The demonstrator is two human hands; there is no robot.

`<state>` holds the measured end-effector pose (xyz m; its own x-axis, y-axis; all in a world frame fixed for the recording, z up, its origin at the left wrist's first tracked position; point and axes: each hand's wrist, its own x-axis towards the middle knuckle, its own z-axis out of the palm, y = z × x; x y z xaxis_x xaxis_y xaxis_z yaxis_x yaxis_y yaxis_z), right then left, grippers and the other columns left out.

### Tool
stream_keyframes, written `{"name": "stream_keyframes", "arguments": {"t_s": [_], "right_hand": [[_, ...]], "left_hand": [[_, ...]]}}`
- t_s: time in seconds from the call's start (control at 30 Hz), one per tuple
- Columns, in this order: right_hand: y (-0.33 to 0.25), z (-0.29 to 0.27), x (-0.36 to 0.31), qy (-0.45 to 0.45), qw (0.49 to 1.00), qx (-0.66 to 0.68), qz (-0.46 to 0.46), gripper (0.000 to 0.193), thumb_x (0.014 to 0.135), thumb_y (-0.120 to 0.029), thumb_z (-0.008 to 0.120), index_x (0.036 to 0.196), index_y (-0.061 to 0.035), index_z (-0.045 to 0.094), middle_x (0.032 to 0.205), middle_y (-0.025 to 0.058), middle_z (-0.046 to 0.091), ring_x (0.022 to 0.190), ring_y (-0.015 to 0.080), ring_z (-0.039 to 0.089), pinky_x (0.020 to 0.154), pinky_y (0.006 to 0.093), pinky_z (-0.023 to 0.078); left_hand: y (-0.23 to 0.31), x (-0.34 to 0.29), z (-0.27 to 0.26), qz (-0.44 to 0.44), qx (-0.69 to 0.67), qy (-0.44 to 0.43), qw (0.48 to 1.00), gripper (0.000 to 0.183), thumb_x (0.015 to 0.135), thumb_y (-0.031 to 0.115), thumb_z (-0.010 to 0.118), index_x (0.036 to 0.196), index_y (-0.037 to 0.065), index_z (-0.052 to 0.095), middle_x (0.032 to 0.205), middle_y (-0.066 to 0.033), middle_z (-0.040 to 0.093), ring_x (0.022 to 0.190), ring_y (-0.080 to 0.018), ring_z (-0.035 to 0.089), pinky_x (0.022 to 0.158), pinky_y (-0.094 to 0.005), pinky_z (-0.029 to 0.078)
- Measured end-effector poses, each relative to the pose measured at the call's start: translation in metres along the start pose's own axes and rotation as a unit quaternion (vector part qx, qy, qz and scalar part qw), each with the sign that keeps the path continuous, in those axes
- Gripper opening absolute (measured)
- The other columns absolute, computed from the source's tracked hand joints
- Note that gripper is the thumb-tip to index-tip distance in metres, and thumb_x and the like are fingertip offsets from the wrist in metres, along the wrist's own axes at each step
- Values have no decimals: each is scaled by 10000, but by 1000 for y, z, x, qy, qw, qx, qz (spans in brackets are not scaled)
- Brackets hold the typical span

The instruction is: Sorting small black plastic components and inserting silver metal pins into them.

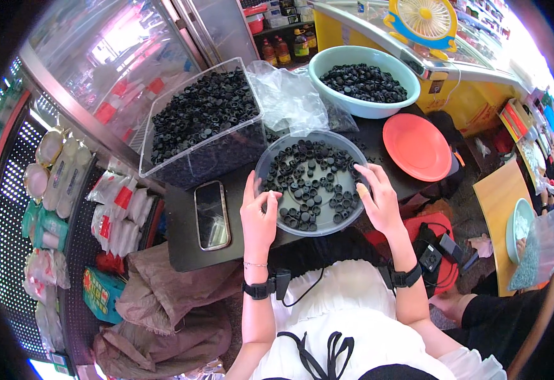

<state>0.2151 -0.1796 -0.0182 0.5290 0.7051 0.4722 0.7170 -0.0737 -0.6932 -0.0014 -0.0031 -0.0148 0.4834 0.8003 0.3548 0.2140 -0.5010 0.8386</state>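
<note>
A round clear plastic basin [288, 229] sits at the near edge of the dark table, with small black plastic caps [312, 170] spread over its bottom. My left hand [258, 212] grips its left rim, the thumb and forefinger bent over the inside. On the opposite rim my right hand [380, 197] has hold of it, fingers curled over the edge and thumb lower down. Behind to the left stands a clear rectangular bin [202, 149] heaped with black caps. A pale blue basin [327, 101] with more of them is at the back right.
A phone [212, 215] lies left of my left hand. A red plate [416, 147] rests at the table's right. Crumpled clear plastic bags [289, 98] lie between the containers. Brown sacks [163, 304] are on the floor at left; another person's leg [460, 310] shows at lower right.
</note>
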Motion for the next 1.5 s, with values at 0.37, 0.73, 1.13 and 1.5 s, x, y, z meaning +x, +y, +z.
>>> {"name": "stream_keyframes", "arguments": {"t_s": [0.37, 0.73, 1.13, 1.5], "right_hand": [[-2, 0, -1, -1, 1000, -2, 16, 330, 950, -206, 598, 1250, -75, 630, 1306, 167, 575, 1190, 367, 596, 994, 431, 490], [2, 2, 0, -1, 1000, -7, 13, 275, 947, -206, 596, 1185, -73, 634, 1296, 173, 573, 1212, 382, 578, 1003, 443, 481], [2, 1, -1, -15, 1000, -11, 15, 365, 948, -202, 585, 1292, -83, 613, 1324, 191, 568, 1228, 399, 569, 1009, 458, 481], [1, 4, 0, -2, 1000, -30, 8, 337, 940, -206, 596, 1245, -69, 635, 1287, 171, 580, 1197, 377, 583, 988, 450, 489]], "left_hand": [[-4, -1, -2, 14, 17, -4, 1000, 221, 983, 113, 571, 1019, 0, 758, 1571, -272, 428, 1370, -415, 538, 1124, -437, 431], [-5, 0, -1, 15, 14, 7, 1000, 218, 986, 124, 578, 911, -11, 732, 1570, -273, 430, 1359, -417, 547, 1115, -437, 436], [28, -2, -2, 152, 141, 150, 967, 177, 923, 98, 623, 1062, 30, 710, 1351, -189, 626, 1168, -345, 648, 1041, -421, 479], [75, -22, 7, 153, 221, -261, 927, 377, 933, 352, 699, 1127, 28, 694, 1125, -131, 654, 1109, -327, 599, 972, -425, 464]]}}
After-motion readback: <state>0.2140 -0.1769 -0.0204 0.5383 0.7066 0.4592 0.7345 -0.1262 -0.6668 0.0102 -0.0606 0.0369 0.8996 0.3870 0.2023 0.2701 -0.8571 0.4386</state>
